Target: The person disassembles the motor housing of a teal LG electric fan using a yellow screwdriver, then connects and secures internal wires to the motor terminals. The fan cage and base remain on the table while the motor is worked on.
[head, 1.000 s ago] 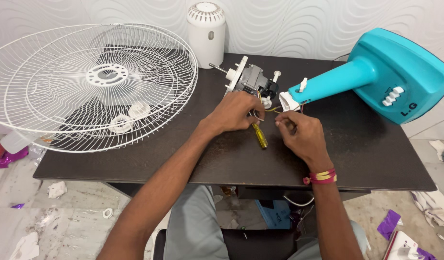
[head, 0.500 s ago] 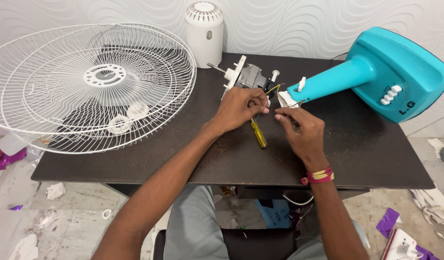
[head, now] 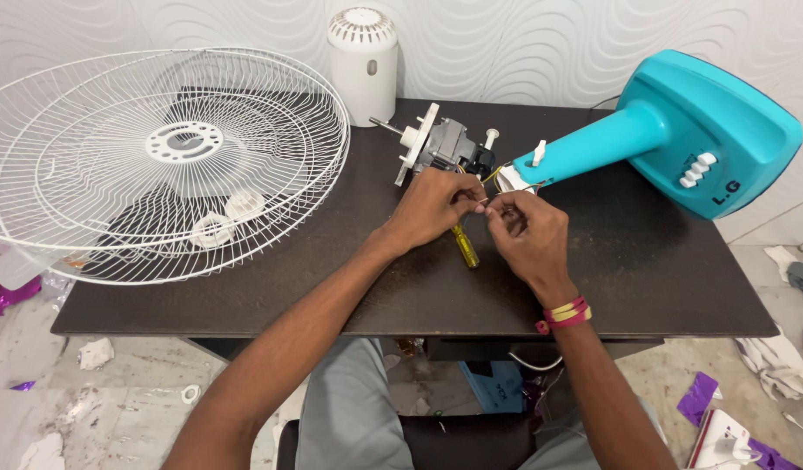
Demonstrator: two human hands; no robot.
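On the dark worktop (head: 645,278), our left hand (head: 432,204) and right hand (head: 527,235) pinch thin wires (head: 481,202) together beside the fan motor (head: 449,148); joining them wants steady fingers.

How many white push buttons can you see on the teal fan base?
4, in a short diagonal row on the slanted face of the teal fan base, toward its right end: buttons. None looks hidden.

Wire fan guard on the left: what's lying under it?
Under the wire fan guard, two white round plastic parts rest on the dark table, seen through the wires. The guard's left edge overhangs the table, above a littered floor.
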